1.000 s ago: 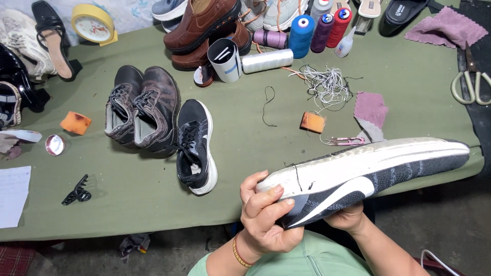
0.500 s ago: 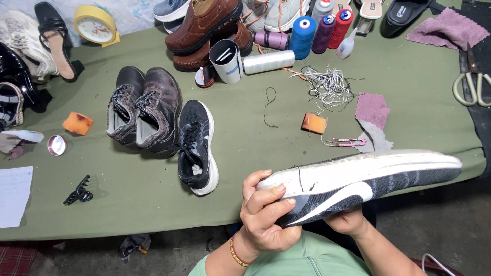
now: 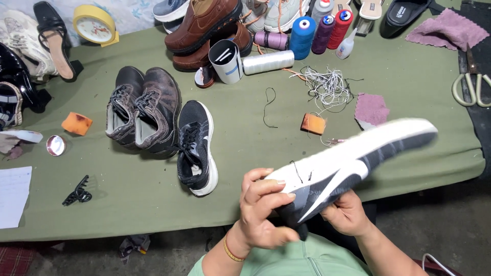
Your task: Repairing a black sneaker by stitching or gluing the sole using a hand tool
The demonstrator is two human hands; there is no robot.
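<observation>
2 hands on 1 sneaker (image 3: 353,166), held over the near edge of the green surface (image 3: 245,204).

Left to right:
- Far left: white paper (image 3: 13,197), round tin lid (image 3: 56,145), orange sponge (image 3: 76,123), black clip (image 3: 77,191). Yellow tape roll (image 3: 94,24) at the back edge.
- 2 dark brown shoes (image 3: 143,110) side by side, touching. Black sneaker (image 3: 197,148) just beside them, toe toward the person.
- Back centre: brown leather shoes (image 3: 204,25), a white-and-dark cup (image 3: 226,61), white thread spool (image 3: 268,61) lying flat, blue spool (image 3: 303,36) upright among other spools.
- Left hand (image 3: 263,212): grip closed over the heel end of the sneaker, fingers (image 3: 268,186) curled on top, gold bangle (image 3: 230,250) on the wrist.
- Sneaker is tilted, sole side up, toe pointing up-right, blurred. Dark upper with white stripe, white sole. Short dark thread shows near the heel.
- Right hand (image 3: 348,212): grip closed under the sneaker's middle, supporting from below.
- Behind the sneaker: tangle of white thread (image 3: 327,84), small orange block (image 3: 313,123), purple cloth scrap (image 3: 372,108).
- Far right: purple cloth (image 3: 447,30), scissors (image 3: 468,84) on a dark strip.
</observation>
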